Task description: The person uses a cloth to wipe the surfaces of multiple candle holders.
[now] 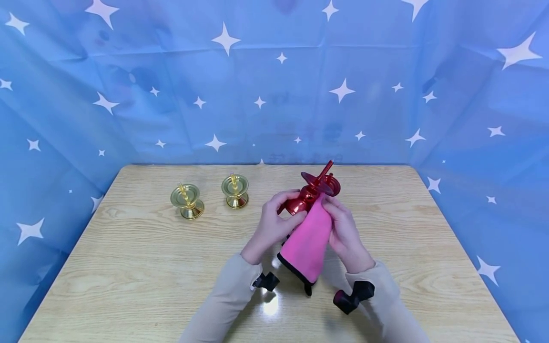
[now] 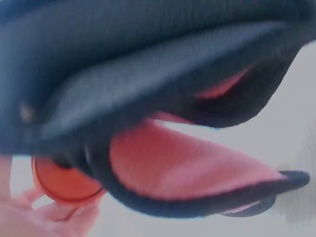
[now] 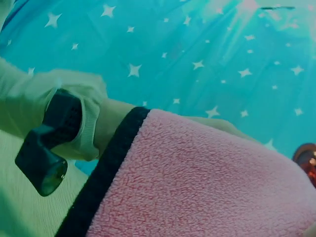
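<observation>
My left hand (image 1: 276,216) grips the base of a shiny red candle holder (image 1: 306,196), which is tilted with its dish and spike toward the upper right. My right hand (image 1: 344,227) pinches a pink cloth (image 1: 308,238) with black edging against the holder, just under the dish. The cloth hangs down between both hands. In the left wrist view the round underside of the red holder (image 2: 66,183) shows beside the fingers (image 2: 74,222). Fuzzy pink cloth (image 3: 197,177) fills much of the right wrist view and hides most of the left hand.
A second red candle holder (image 1: 333,184) stands just behind the held one. Two gold candle holders (image 1: 187,200) (image 1: 235,190) stand at the back left of the wooden table (image 1: 141,271). A blue curtain (image 1: 240,105) with white stars surrounds the table's back and sides.
</observation>
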The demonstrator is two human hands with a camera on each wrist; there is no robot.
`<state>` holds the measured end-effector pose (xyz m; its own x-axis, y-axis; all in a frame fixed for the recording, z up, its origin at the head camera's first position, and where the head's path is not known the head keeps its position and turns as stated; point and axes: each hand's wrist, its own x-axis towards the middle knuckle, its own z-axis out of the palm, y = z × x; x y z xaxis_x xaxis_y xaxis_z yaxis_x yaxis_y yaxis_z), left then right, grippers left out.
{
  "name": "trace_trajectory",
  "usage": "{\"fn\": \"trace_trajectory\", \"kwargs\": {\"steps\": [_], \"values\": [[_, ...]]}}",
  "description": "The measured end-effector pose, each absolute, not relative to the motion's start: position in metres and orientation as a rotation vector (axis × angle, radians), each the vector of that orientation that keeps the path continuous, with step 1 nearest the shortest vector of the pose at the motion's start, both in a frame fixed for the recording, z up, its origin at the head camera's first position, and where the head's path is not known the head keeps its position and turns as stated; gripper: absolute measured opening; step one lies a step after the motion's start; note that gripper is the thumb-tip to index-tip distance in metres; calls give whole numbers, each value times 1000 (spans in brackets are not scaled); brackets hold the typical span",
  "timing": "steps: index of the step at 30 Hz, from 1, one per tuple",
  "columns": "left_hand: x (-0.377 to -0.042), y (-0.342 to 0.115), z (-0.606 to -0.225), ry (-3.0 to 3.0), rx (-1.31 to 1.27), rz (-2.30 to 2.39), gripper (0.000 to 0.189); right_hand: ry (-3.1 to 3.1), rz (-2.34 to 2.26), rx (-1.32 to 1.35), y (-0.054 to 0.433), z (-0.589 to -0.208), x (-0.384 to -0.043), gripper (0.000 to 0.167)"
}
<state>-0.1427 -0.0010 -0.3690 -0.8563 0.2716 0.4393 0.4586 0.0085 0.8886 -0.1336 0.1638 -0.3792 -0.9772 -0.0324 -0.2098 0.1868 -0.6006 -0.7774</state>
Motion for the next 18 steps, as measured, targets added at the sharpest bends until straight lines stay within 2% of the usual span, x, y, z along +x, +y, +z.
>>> {"fn": "trace_trajectory", "kwargs": {"steps": [9,18], "values": [[-151,-10,-379,-2138,-881,-2148,49,1023,-2779,28,169,-377,-129,29],[-155,3,-396,-1868,-602,-2352,57,869,-2873,-38,167,-374,-128,25]]}}
